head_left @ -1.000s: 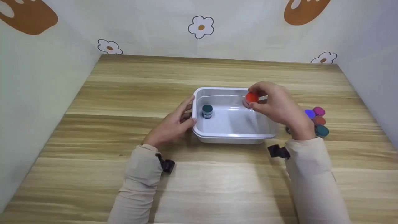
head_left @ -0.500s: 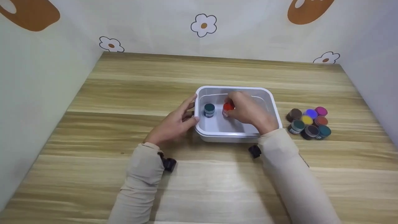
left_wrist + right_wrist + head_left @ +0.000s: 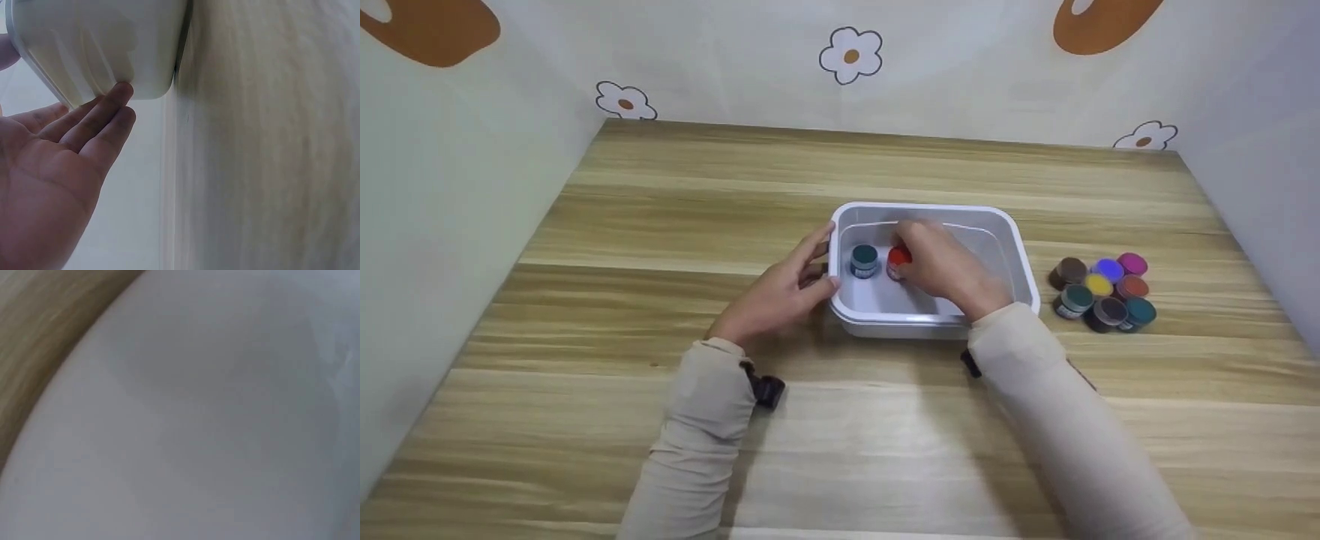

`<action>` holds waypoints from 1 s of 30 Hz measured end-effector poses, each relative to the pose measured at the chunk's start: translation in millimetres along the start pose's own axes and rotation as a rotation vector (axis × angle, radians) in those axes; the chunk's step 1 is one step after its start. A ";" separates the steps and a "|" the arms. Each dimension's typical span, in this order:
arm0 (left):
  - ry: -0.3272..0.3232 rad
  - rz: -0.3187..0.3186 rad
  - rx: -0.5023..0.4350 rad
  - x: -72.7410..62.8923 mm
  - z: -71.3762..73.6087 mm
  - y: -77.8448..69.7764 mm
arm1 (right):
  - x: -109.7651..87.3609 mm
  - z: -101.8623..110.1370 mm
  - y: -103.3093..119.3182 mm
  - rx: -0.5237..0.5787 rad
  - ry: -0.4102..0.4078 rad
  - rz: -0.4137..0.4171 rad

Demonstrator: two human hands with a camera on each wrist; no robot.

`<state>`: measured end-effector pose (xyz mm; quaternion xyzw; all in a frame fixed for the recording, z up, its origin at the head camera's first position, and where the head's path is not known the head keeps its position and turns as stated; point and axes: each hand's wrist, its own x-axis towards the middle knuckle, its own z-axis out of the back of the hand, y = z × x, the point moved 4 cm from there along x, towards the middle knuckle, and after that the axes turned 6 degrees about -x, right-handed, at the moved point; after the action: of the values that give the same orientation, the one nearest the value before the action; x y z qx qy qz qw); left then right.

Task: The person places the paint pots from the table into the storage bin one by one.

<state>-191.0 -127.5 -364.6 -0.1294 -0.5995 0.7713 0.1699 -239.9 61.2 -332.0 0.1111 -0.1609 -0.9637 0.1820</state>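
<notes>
A white plastic tub (image 3: 900, 319) sits on the table. My left hand (image 3: 772, 296) rests against its left end; in the left wrist view that hand's (image 3: 50, 169) fingers lie nearly straight along the tub's outer wall (image 3: 112, 39). Inside the tub, my right hand (image 3: 949, 264) pinches a small red-lidded paint jar (image 3: 897, 262), partly hidden by the fingers. Just left of it, a dark green-lidded paint jar (image 3: 864, 260) stands upright, a small gap between the two. Only a blurred white tub surface (image 3: 185, 410) and some table show in the right wrist view.
Right of the tub stands a close cluster of several paint jars, among them brown (image 3: 1068, 273), blue (image 3: 1108, 271), yellow (image 3: 1099, 285), green (image 3: 1075, 299) and teal (image 3: 1139, 312). Pale walls with a flower pattern (image 3: 850, 55) border the wooden table (image 3: 607, 240).
My right hand has carried the red-lidded jar from the tub's right side leftward and down, close to the green-lidded one. The left hand stays at the tub's left end.
</notes>
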 end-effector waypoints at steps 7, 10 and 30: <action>0.016 -0.066 -0.029 0.5 1.5 -1.7 | 3.2 -5.3 3.5 -0.051 -0.053 0.021; 0.021 -0.072 -0.036 0.5 0.6 -1.1 | 2.9 -7.1 2.8 -0.060 -0.079 0.028; 0.002 -0.032 -0.034 1.0 -0.6 0.9 | -64.9 61.0 -72.8 0.261 -0.358 0.012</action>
<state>-191.8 -126.7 -365.6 -0.1234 -0.6145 0.7579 0.1808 -220.5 166.9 -291.1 -0.0400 -0.3147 -0.9379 0.1405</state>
